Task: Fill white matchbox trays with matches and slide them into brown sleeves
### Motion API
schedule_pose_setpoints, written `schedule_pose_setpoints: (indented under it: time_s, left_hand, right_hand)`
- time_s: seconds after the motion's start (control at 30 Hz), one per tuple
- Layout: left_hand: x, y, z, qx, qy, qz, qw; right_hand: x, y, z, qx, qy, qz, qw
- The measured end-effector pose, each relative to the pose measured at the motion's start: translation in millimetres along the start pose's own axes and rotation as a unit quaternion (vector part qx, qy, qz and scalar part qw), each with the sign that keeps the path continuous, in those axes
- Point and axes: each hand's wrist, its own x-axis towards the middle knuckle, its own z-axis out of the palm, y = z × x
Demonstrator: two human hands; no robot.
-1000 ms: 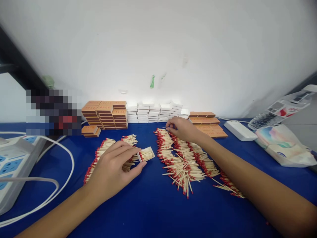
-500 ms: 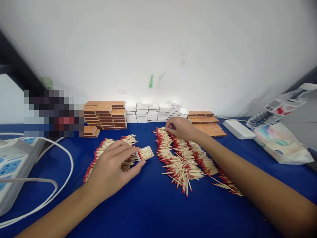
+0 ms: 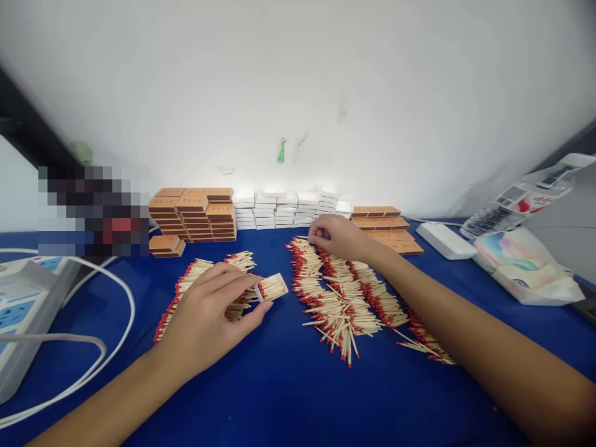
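My left hand (image 3: 212, 316) grips a white matchbox tray (image 3: 280, 294) between thumb and fingers. Red-tipped matches (image 3: 270, 289) lie inside the tray, which tilts toward its right end. My right hand (image 3: 339, 237) is pinched at the far end of the right-hand rows of matches (image 3: 310, 273), and a match shows at its fingertips. Its thumb and index finger are together, the other fingers curled. Under and behind my left hand lie more matches (image 3: 193, 271), partly covered by it.
Orange matchboxes (image 3: 192, 214) are stacked at the back left, white trays (image 3: 286, 211) at back centre, and more orange boxes (image 3: 388, 231) at back right. A power strip (image 3: 28, 304) with white cables lies left. A white adapter (image 3: 447, 241), tissue pack (image 3: 526, 267) and plastic bottle (image 3: 512, 202) sit right.
The view has shifted slightly. My left hand keeps hold of the tray in the same place, and my right hand stays at the far end of the match rows with its fingers pinched.
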Motion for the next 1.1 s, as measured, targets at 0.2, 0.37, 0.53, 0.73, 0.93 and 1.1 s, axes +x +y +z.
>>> schedule_pose_setpoints:
  time_s: [0.2, 0.37, 0.53, 0.73, 0.93, 1.1]
  left_hand:
    - [-0.3, -0.8, 0.7, -0.007, 0.001, -0.001, 1.0]
    - [-1.1, -0.7, 0.4, 0.002, 0.002, 0.002, 1.0]
    - [-1.2, -0.4, 0.5, -0.003, 0.002, -0.003, 1.0]
    - [-2.0, -1.1, 1.1, -0.003, -0.001, -0.005, 1.0]
    - [0.1, -1.3, 1.2, -0.001, 0.0, 0.001, 1.0]
    - [-0.3, -2.3, 1.6, 0.002, 0.0, -0.003, 1.0]
  right_hand:
    - [0.0, 7.5, -8.4, -0.009, 0.001, 0.018, 1.0]
    - [-0.5, 12.7, -5.8, -0.021, -0.019, 0.011, 1.0]
    - [0.4, 14.1, -6.2, -0.021, -0.029, 0.013, 0.999]
    - [1.5, 14.2, -0.7, -0.032, -0.015, 0.02, 0.999]
    - [1.8, 12.6, 6.6, -0.035, -0.017, 0.043, 0.998]
    - [1.8, 9.3, 3.3, -0.034, -0.017, 0.04, 0.998]
